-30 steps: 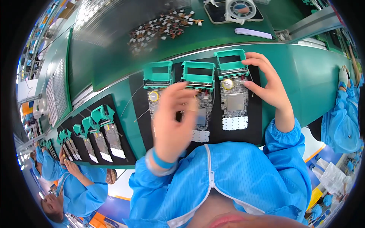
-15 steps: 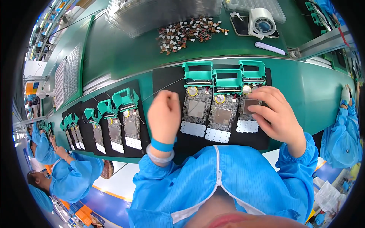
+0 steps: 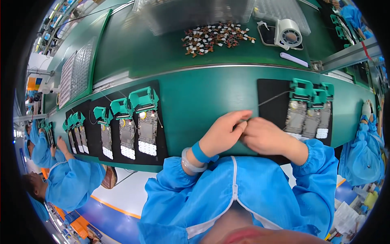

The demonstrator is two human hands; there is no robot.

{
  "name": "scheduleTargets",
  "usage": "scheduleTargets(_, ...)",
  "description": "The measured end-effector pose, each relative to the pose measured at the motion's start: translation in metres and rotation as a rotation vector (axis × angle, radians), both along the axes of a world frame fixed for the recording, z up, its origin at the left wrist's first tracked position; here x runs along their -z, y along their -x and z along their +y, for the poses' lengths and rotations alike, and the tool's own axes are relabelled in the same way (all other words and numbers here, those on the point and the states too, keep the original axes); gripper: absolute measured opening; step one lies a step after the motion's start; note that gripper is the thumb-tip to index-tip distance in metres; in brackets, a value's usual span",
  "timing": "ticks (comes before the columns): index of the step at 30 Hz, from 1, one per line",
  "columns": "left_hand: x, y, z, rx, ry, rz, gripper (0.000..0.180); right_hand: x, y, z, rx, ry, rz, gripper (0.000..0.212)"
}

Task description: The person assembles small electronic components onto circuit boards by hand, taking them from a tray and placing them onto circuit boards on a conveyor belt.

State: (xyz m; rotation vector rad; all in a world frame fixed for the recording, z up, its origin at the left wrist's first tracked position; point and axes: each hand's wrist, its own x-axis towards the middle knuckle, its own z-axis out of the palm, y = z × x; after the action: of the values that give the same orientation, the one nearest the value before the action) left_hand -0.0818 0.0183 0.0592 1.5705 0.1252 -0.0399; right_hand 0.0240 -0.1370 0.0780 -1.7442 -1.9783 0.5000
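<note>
L hand (image 3: 222, 133) & R hand (image 3: 266, 136) met fingertips pinched together, grip contents unclear; black tray (image 3: 271, 94) w/ circuit boards (image 3: 308, 118) just right of fingers.

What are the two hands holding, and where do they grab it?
It cannot be told. The left hand and right hand pinch together at the fingertips above the green conveyor belt; anything between them is hidden.

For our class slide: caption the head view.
Left hand and right hand meet over a green conveyor belt between black trays of circuit boards.

Both forearms (blue sleeves) reach forward; left hand (image 3: 222, 133) and right hand (image 3: 266, 136) meet at centre, fingertips pinched together, fingers curled, touching.
</note>
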Motion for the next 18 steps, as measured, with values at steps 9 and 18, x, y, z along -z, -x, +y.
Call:
scheduleTargets(9,-0.019,0.141,0.192,-1.267,-0.984,-0.01,0.022,0.014,-0.05,-0.07,0.759,0.115,-0.253,0.016)
scheduleTargets(18,0.069,0.275,0.302,-1.154,-1.254,0.702,0.061,-0.005,-0.081,0.029,0.528,-0.117,-0.343,0.012)
